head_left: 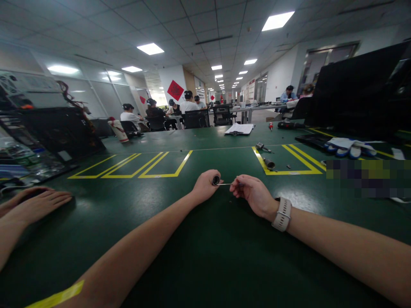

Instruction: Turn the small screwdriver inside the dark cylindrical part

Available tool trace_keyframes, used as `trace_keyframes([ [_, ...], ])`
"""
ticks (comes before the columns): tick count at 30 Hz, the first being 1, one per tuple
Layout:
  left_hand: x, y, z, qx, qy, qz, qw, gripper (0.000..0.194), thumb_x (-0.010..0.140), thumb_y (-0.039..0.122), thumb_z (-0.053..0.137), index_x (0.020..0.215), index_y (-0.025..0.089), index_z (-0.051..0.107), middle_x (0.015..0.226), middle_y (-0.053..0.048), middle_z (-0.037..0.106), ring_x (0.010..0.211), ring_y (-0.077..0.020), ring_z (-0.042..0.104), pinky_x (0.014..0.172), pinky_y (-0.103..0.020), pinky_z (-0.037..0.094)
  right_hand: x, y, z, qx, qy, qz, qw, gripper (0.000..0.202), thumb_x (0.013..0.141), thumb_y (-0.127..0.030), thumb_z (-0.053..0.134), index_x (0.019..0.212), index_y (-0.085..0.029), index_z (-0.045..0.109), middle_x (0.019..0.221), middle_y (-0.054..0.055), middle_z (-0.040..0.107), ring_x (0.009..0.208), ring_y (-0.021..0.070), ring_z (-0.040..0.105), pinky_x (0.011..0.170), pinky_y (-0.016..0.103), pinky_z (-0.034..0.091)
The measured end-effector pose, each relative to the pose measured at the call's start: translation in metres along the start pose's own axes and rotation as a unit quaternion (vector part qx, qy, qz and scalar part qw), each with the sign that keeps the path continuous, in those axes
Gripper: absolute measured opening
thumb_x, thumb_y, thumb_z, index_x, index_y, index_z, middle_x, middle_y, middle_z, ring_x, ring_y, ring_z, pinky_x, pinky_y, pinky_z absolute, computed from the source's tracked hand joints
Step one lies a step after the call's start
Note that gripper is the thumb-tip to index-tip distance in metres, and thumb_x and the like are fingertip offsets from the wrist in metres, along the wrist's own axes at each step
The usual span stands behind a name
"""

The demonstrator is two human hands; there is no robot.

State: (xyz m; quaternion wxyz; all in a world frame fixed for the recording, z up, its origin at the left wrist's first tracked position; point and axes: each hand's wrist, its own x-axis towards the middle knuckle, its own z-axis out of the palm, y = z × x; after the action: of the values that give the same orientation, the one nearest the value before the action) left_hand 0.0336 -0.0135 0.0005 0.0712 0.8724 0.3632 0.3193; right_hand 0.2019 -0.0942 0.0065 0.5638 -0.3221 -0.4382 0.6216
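Green tabletop (105,205), far left: noted a co-worker's hand (43,206). Found left hand (204,186) closed around a dark hollow cylinder (215,181), mid-table, and right hand (249,191) pinching a thin rod (225,184), tip at the cylinder's opening. Farther right, logged a metal part (269,163) inside yellow tape (308,172).

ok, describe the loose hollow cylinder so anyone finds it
On the green table, find the yellow tape outline beyond the right hand. A short grey cylinder lies at its left strip. Its open end sets it apart from the stemmed part behind and the tiny piece to its right.
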Motion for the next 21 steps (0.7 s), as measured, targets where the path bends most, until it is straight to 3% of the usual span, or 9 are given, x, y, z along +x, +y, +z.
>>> trace_keyframes([
  [21, 0.0004, 0.0013, -0.001, 0.014, 0.001, -0.004, 1.0, 0.011, 0.073, 0.02, 0.057, 0.066, 0.016, 0.05, 0.064, 0.002, 0.049, 0.059, -0.0101, 0.045, 0.055, -0.022, 0.034, 0.0, 0.0001, 0.0005, 0.001, -0.005, -0.007, 1.0, 0.019, 0.072, -0.031, 0.056, 0.06, -0.017, 0.059, 0.06, 0.002, 0.06, 0.056, 0.0134, 0.05, 0.057, 0.029, 0.034],
])
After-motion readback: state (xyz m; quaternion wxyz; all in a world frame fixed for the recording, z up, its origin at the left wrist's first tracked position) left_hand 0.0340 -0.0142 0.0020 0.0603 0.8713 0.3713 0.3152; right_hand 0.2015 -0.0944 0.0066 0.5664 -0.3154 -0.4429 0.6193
